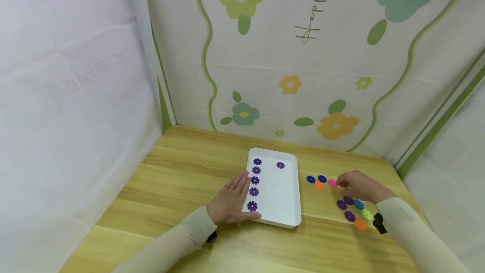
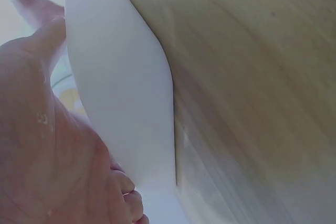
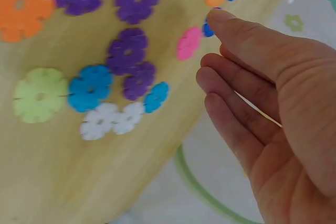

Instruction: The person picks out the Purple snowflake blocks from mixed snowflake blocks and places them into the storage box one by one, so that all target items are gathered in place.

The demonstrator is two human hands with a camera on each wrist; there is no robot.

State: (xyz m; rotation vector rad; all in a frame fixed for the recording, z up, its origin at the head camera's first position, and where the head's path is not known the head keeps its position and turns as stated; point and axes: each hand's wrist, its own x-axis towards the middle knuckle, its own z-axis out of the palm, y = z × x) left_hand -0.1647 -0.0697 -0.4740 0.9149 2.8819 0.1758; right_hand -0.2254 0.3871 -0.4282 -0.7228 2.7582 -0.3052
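A white tray (image 1: 278, 193) lies on the wooden table. Along its left side runs a column of several purple flower-shaped discs (image 1: 254, 191); a single purple disc (image 1: 280, 165) lies near the far right corner. My left hand (image 1: 231, 201) rests against the tray's left edge, fingers extended and thumb over the near rim; the left wrist view shows its palm beside the tray wall (image 2: 121, 87). Right of the tray, my right hand (image 1: 358, 184) hovers over loose discs beside a pink disc (image 1: 332, 183). In the right wrist view its fingers (image 3: 239, 106) are loosely bent, with nothing visible between them.
Dark blue discs (image 1: 310, 179) and an orange disc (image 1: 319, 185) lie right of the tray. Nearer the right wrist are loose purple discs (image 1: 349, 216), a lime disc (image 1: 367, 214) and white discs (image 3: 100, 121). A flower-printed cloth (image 1: 265, 54) hangs behind the table.
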